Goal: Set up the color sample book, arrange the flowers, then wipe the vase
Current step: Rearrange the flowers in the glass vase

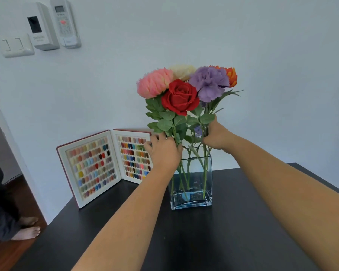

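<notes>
The open color sample book (104,165) stands upright beside a square glass vase (192,184) holding mixed flowers (184,89).

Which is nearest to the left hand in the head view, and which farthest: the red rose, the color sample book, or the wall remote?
From the left hand:
1. Color sample book, just left of it, standing open on the table.
2. Red rose, above the hand.
3. Wall remote, far up-left on the wall.

Both bare forearms stretched forward and up, pretty close together. Left hand (163,151) shows its back to the camera, fingers (155,138) curled around some stems. Right hand (216,136) sits a bit higher, also wrapped tight around stems.
</notes>
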`<state>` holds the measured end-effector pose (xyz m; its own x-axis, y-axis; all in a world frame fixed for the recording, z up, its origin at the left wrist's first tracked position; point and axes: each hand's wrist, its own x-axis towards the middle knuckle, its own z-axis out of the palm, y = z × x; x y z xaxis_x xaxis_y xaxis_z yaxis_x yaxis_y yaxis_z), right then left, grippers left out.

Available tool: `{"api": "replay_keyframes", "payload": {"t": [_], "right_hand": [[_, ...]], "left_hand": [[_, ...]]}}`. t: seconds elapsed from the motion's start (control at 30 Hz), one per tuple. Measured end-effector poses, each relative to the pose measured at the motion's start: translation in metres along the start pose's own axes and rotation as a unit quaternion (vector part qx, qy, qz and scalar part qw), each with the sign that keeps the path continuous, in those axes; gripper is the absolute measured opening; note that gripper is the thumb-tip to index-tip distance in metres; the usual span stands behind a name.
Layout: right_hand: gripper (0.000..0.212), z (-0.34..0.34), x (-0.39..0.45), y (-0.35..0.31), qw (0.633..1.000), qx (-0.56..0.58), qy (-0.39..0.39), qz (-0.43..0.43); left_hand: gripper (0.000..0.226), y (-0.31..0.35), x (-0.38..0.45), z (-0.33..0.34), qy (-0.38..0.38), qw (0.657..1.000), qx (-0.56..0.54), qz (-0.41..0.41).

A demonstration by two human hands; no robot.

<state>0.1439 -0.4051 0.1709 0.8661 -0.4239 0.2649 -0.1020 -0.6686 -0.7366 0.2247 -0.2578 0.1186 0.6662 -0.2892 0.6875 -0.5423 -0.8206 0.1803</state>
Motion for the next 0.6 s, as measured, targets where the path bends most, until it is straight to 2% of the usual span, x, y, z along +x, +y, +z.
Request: {"api": "replay_keyframes", "payload": {"t": [0.17, 0.27, 0.4, 0.5, 0.6], "right_hand": [[0.089, -0.002, -0.002, 0.005, 0.998, 0.059, 0.007, 0.009], [0.072, -0.002, -0.009, 0.016, 0.994, 0.099, 0.031, 0.013], [0.065, 0.002, -0.015, 0.025, 0.993, 0.109, 0.043, 0.008], [0.042, 0.004, -0.016, 0.025, 0.996, 0.08, 0.039, 0.009], [0.036, 0.0, -0.016, 0.03, 0.997, 0.061, 0.04, 0.029]], "left_hand": [[0.043, 0.011, -0.002, -0.001, -0.019, 0.999, 0.021, 0.032], [0.059, 0.013, -0.002, -0.002, -0.043, 0.996, 0.05, 0.057], [0.073, 0.018, -0.002, -0.004, -0.119, 0.987, 0.069, 0.079], [0.073, 0.018, 0.001, -0.011, -0.207, 0.975, 0.047, 0.073], [0.067, 0.008, 0.008, -0.021, -0.295, 0.952, -0.057, 0.064]]}}
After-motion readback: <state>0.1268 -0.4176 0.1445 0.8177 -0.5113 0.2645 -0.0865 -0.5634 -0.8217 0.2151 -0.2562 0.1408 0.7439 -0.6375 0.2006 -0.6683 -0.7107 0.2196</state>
